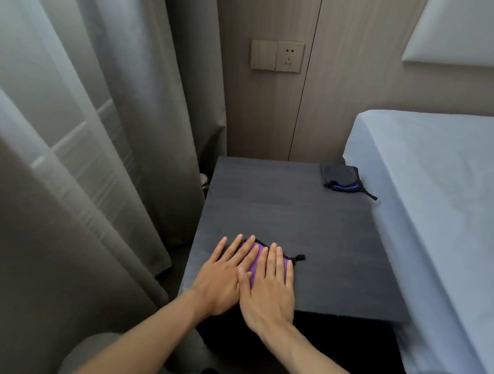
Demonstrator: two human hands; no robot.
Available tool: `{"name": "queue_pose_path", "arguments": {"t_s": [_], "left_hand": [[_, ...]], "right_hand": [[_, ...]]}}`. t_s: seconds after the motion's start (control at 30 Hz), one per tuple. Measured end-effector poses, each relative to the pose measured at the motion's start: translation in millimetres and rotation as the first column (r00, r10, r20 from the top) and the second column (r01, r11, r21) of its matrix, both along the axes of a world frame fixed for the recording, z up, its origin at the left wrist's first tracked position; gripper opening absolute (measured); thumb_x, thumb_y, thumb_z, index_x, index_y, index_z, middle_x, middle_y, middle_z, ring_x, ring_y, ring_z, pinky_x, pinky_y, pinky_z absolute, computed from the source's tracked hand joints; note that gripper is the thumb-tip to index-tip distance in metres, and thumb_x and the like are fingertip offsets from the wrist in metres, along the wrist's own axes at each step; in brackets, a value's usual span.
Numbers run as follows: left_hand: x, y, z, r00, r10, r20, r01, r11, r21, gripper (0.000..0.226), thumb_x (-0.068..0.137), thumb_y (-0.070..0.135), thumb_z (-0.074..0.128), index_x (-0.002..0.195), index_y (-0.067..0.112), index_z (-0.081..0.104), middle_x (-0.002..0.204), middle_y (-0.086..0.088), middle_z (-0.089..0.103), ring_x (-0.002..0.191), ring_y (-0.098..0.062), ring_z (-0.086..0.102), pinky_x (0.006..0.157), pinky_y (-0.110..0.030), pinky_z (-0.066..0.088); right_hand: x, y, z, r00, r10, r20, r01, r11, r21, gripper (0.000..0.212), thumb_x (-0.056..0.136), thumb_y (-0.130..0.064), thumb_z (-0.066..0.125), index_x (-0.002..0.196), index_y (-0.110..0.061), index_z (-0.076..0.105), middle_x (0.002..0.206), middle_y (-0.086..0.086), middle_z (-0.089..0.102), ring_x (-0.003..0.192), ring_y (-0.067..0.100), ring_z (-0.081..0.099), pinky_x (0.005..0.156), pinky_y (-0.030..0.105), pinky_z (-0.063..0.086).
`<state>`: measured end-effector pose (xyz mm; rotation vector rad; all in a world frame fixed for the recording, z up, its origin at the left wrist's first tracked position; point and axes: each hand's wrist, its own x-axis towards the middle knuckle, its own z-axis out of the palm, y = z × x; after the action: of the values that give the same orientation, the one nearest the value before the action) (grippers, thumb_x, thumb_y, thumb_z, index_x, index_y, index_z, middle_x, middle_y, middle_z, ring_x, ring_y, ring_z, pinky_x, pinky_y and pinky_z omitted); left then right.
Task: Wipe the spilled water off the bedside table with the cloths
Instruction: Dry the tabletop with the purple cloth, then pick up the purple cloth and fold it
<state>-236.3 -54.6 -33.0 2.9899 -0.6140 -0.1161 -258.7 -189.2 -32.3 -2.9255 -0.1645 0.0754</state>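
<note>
A purple cloth with a black edge (255,258) lies flat near the front left of the dark bedside table (296,213). My left hand (223,278) and my right hand (268,286) both press flat on it, fingers stretched out and side by side, covering most of it. A second cloth, dark grey with a blue trim (343,178), sits folded at the table's far right corner, apart from both hands. No water shows clearly on the dark top.
A bed with a pale sheet (441,198) runs along the table's right side. Grey curtains (83,148) hang close on the left. A wall socket and switch plate (277,56) sit on the panelled wall behind the table.
</note>
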Motion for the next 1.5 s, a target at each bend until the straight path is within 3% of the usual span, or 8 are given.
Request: {"name": "queue_pose_path", "arguments": {"t_s": [0.47,0.6,0.7,0.77,0.9,1.03,1.3,1.5], "left_hand": [[-46.5,8.3,1.7,0.901,0.432,0.020,-0.432,0.897,0.090,0.077,0.088,0.045,-0.019,0.156,0.010,-0.012,0.164,-0.013,-0.018,0.150,-0.028,-0.023,0.119,-0.045,-0.021],[-53.0,1.1,5.3,0.817,0.576,-0.031,-0.572,0.816,0.081,0.066,0.102,0.045,0.004,0.156,0.010,-0.010,0.166,-0.015,-0.012,0.152,-0.031,-0.018,0.122,-0.046,-0.014],[-45.9,9.3,12.6,0.774,0.631,-0.060,-0.634,0.772,-0.058,0.064,0.099,0.051,0.034,0.155,0.021,0.026,0.165,-0.010,0.020,0.154,-0.030,0.006,0.123,-0.046,-0.009],[-36.0,18.3,19.1,0.757,0.651,-0.051,-0.652,0.747,-0.131,0.062,0.092,0.056,0.048,0.145,0.026,0.039,0.153,-0.004,0.038,0.147,-0.025,0.026,0.123,-0.045,-0.004],[-15.7,33.5,24.6,0.762,0.647,-0.037,-0.642,0.748,-0.168,0.054,0.089,0.055,0.055,0.138,0.030,0.050,0.134,0.001,0.047,0.127,-0.022,0.044,0.123,-0.043,0.014],[-2.0,39.7,30.3,0.806,0.590,-0.043,-0.575,0.766,-0.288,0.024,0.088,0.043,0.066,0.108,0.030,0.059,0.109,0.006,0.045,0.105,-0.016,0.045,0.093,-0.032,0.042],[25.9,43.6,60.8,0.850,0.487,-0.203,-0.502,0.630,-0.592,0.021,0.084,0.018,0.076,0.081,0.023,0.056,0.075,0.005,0.064,0.070,-0.012,0.060,0.060,-0.028,0.048],[50.8,36.4,109.2,0.851,0.239,-0.468,-0.523,0.291,-0.801,0.023,0.085,0.017,0.079,0.106,0.019,0.071,0.099,-0.009,0.074,0.094,-0.020,0.071,0.084,-0.035,0.060]], "right_hand": [[35.9,11.7,-6.1,0.819,0.574,-0.011,-0.572,0.815,-0.090,0.069,0.096,-0.048,-0.012,0.159,-0.020,-0.005,0.170,0.003,-0.005,0.153,0.015,-0.018,0.121,0.039,-0.016],[51.6,15.8,-1.7,0.751,0.659,-0.033,-0.659,0.752,0.008,0.058,0.105,-0.037,0.016,0.161,-0.023,0.012,0.170,-0.002,0.002,0.155,0.012,-0.008,0.120,0.033,-0.016],[66.1,13.0,12.0,0.780,0.621,-0.083,-0.573,0.761,0.304,0.057,0.099,-0.024,0.047,0.155,-0.026,0.039,0.167,-0.005,0.024,0.154,0.011,0.012,0.121,0.025,-0.001],[71.5,7.4,14.7,0.838,0.545,-0.027,-0.514,0.805,0.298,0.061,0.094,-0.030,0.059,0.152,-0.026,0.043,0.162,-0.003,0.033,0.150,0.016,0.024,0.119,0.028,0.016],[72.8,2.4,13.4,0.972,0.231,0.046,-0.236,0.950,0.204,0.068,0.077,-0.066,0.069,0.131,-0.026,0.056,0.131,-0.004,0.046,0.123,0.018,0.040,0.103,0.031,0.034],[68.0,6.9,10.0,0.986,0.163,0.037,-0.167,0.942,0.289,0.037,0.084,-0.055,0.068,0.109,-0.029,0.061,0.111,-0.008,0.054,0.110,0.016,0.047,0.092,0.030,0.032],[79.2,-4.2,40.1,0.994,0.017,-0.104,0.065,0.671,0.738,0.014,0.085,-0.019,0.077,0.088,-0.024,0.064,0.086,-0.005,0.069,0.080,0.011,0.062,0.074,0.027,0.050],[115.6,-36.1,97.4,0.960,0.135,-0.245,0.159,0.458,0.875,0.030,0.086,-0.009,0.078,0.114,-0.015,0.069,0.107,0.008,0.073,0.101,0.020,0.070,0.085,0.029,0.057]]}}
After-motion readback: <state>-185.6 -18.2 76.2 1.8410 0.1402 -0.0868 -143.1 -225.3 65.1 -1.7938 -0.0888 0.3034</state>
